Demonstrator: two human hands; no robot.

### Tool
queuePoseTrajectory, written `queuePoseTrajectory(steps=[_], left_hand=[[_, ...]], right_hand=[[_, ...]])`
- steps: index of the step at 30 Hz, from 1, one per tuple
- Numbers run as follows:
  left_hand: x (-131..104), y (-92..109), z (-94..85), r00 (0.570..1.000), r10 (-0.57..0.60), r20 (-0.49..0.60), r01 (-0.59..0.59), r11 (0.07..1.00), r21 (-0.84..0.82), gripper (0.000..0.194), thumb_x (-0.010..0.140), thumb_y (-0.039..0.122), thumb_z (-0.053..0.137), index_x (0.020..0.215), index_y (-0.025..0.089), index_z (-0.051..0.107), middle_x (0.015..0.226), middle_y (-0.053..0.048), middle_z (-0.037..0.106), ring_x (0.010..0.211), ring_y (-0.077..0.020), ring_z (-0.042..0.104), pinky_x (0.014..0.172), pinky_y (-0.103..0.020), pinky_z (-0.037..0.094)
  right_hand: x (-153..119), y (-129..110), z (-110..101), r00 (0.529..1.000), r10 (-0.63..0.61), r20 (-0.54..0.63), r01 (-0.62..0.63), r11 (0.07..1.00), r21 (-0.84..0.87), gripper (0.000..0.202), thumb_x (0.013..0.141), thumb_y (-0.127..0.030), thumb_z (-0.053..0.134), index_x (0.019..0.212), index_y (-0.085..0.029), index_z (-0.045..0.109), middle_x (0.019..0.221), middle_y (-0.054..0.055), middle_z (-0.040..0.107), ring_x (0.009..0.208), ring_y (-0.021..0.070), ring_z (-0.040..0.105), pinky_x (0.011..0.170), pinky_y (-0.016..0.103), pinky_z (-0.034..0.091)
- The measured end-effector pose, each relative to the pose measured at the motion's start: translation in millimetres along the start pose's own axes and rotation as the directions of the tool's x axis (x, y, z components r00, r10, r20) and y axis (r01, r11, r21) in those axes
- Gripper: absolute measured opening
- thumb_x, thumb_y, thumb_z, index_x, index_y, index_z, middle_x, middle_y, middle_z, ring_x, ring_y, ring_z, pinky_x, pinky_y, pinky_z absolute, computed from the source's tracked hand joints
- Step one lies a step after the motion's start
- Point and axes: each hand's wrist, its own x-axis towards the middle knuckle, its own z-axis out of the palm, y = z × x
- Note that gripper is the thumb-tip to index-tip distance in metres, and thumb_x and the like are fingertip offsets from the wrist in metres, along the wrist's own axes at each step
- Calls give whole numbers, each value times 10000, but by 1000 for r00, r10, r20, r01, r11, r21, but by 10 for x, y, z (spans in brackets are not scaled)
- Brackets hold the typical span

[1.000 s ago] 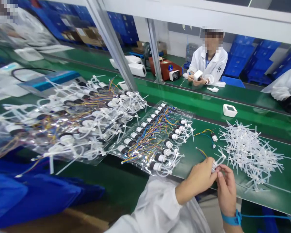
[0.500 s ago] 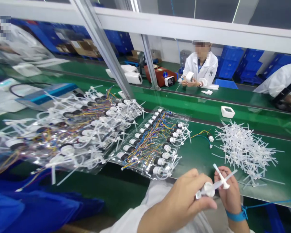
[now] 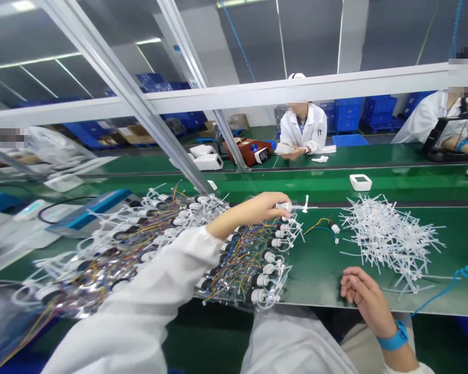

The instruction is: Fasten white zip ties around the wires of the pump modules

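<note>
My left hand reaches over the far end of the plastic tray of parts and is closed on a small air pump with a white head. From the pump sticks a short clear tube with a white T-shaped connector. Most of the pump's body is hidden by the fingers. Under and in front of this hand lie rows of similar pumps with yellow and blue wires, on a clear plastic tray. My right hand, wearing a blue wrist strap, rests near the table's front edge, fingers curled with nothing visible in them.
A heap of white tube connectors lies at right. One loose wired pump sits left of it. More wired pumps cover the left side. A white device stands on the green belt. Metal posts rise ahead; co-workers sit beyond.
My left hand has moved forward and left with the pump and its connector, from near my lap to the tray's far end. My right hand has let go of the tube; the view has tilted up.
</note>
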Motion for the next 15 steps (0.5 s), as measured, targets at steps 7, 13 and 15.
queuePoseTrajectory(steps=[7, 13, 15], left_hand=[[780, -1015, 104, 953, -19, 301, 3, 999, 53, 317, 857, 462, 856, 994, 184, 790, 966, -19, 782, 855, -204, 666, 764, -251, 430], [970, -1342, 419, 928, 8, 373, -28, 999, 47, 258, 864, 408, 790, 983, 180, 780, 970, -30, 790, 867, -208, 683, 789, -247, 467], [976, -1383, 509, 937, 17, 348, -36, 998, 48, 273, 852, 370, 776, 1049, 181, 774, 1036, -44, 791, 935, -223, 685, 837, -254, 482]], right_hand=[[51, 45, 33, 1000, -28, -9, 28, 999, -28, 525, 838, -668, 933, 1031, -196, 809, 889, 86, 746, 719, 229, 706, 616, 331, 511], [53, 94, 36, 999, -33, -29, 32, 999, -17, 530, 842, -681, 927, 1028, -197, 816, 882, 83, 745, 716, 225, 703, 613, 329, 510], [54, 87, 35, 1000, -25, -15, 24, 999, -25, 528, 852, -682, 922, 1028, -195, 817, 882, 82, 745, 720, 224, 702, 619, 331, 514]])
